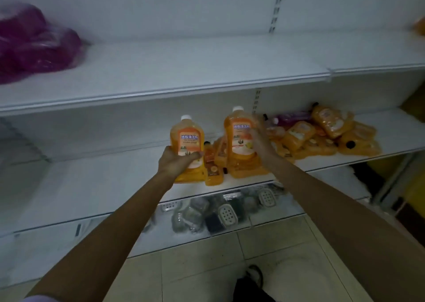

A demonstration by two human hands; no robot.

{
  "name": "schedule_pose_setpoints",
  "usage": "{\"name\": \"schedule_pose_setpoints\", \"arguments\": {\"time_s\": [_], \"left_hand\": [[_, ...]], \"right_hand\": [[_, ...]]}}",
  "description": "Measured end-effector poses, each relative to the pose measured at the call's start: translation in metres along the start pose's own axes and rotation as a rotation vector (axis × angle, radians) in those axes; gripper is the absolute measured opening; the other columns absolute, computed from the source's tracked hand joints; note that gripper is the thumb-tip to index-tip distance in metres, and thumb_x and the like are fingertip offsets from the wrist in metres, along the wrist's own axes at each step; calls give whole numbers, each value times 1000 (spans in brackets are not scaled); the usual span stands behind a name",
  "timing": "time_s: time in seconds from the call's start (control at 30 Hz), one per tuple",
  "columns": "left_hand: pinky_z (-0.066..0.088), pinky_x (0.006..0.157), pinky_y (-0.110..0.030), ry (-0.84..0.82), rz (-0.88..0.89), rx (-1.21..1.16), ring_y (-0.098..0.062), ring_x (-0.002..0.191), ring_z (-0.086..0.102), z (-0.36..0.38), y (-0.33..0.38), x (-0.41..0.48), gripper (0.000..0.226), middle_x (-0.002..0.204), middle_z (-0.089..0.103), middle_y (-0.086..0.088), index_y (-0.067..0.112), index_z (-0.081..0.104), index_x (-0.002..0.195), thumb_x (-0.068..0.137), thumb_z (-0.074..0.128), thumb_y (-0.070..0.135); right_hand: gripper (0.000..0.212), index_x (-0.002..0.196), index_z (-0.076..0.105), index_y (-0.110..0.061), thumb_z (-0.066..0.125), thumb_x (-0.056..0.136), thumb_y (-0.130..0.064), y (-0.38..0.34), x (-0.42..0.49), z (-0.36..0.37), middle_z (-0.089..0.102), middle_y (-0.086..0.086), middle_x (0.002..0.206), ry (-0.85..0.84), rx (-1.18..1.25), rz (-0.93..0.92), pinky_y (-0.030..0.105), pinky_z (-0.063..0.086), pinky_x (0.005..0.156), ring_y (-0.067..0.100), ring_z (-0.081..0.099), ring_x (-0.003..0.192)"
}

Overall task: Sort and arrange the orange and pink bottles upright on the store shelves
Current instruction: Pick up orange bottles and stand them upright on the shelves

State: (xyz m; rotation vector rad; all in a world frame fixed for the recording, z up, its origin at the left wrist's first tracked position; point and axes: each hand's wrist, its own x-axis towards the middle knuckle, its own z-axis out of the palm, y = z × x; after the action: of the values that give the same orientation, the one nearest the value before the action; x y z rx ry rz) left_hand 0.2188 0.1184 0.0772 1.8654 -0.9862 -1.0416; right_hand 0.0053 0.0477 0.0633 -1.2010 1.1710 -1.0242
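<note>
Head view: both arms reaching over middle shelf (92, 182).
Left grip (177, 160): curled round upright left bottle (187, 138).
Right grip (261, 142): blurred, clasping upright right bottle (239, 133).
Pile (322, 138): orange bottles lying rightward.

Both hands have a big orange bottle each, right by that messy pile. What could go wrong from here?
The right hand, blurred, grips the right bottle from the side; it might slip.
The left bottle, held by the left hand, could knock the small orange bottle between the two.
The heap of lying bottles crowds the middle shelf; a nudge might send some off the edge.
</note>
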Motion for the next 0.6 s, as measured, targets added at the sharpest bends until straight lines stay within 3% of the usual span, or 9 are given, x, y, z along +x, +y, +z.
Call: {"name": "schedule_pose_setpoints", "arguments": {"time_s": [0.1, 0.17, 0.23, 0.3, 0.33, 0.4, 0.53, 0.6], "left_hand": [[46, 87, -35, -101, 81, 40, -25, 108, 57, 35, 27, -21, 68, 121, 59, -6, 15, 47, 124, 70, 77, 41], [48, 87, -34, -194, 120, 60, -24, 106, 58, 63, 44, -36, 64, 119, 61, -5, 17, 49, 123, 71, 77, 41], [50, 90, -36, -286, 169, 93, -22, 103, 59, 94, 63, -53, 58, 115, 62, -4, 19, 51, 117, 70, 78, 40], [49, 84, -32, -358, 239, 136, -18, 96, 59, 126, 85, -70, 49, 108, 62, -1, 23, 52, 108, 70, 78, 37], [49, 81, -31, -389, 266, 142, -16, 93, 58, 142, 96, -78, 48, 106, 62, 0, 25, 51, 107, 69, 79, 37], [50, 81, -31, -433, 307, 120, -15, 93, 59, 179, 117, -94, 51, 102, 63, 2, 27, 50, 105, 66, 81, 36], [51, 79, -32, -501, 309, 38, -17, 97, 60, 257, 170, -130, 68, 106, 61, 1, 18, 48, 121, 65, 81, 38], [49, 70, -26, -572, 347, -29, -13, 88, 60, 295, 202, -147, 57, 100, 62, 4, 21, 49, 115, 69, 80, 34]], "right_hand": [[28, 120, 54, -16, 47, 93, -18, -27, -27, -49, 64, 4, 99, 145, 169, 12, 32, 56, 71, 22, 64, 89], [30, 117, 61, -16, 53, 93, -32, -36, -43, -86, 68, 6, 98, 122, 280, 56, 37, 54, 77, 22, 66, 90], [54, 130, 54, -16, 64, 85, -45, -42, -58, -127, 66, 8, 110, 169, 305, 56, 38, 56, 78, 24, 65, 98], [89, 141, 38, -23, 79, 67, -49, -52, -74, -166, 61, 11, 123, 268, 304, 55, 43, 57, 76, 28, 64, 105], [97, 142, 34, -25, 82, 61, -49, -58, -83, -183, 59, 12, 125, 296, 299, 48, 44, 57, 74, 29, 64, 105], [93, 139, 32, -24, 78, 63, -49, -66, -98, -223, 57, 10, 124, 369, 285, 19, 42, 59, 68, 28, 64, 102], [114, 141, 33, -24, 83, 47, -64, -80, -117, -315, 54, 13, 130, 471, 212, -13, 47, 58, 72, 31, 64, 104], [90, 136, 36, -24, 78, 64, -57, -96, -128, -358, 57, 12, 124, 519, 211, -32, 41, 58, 66, 28, 65, 98]]}}
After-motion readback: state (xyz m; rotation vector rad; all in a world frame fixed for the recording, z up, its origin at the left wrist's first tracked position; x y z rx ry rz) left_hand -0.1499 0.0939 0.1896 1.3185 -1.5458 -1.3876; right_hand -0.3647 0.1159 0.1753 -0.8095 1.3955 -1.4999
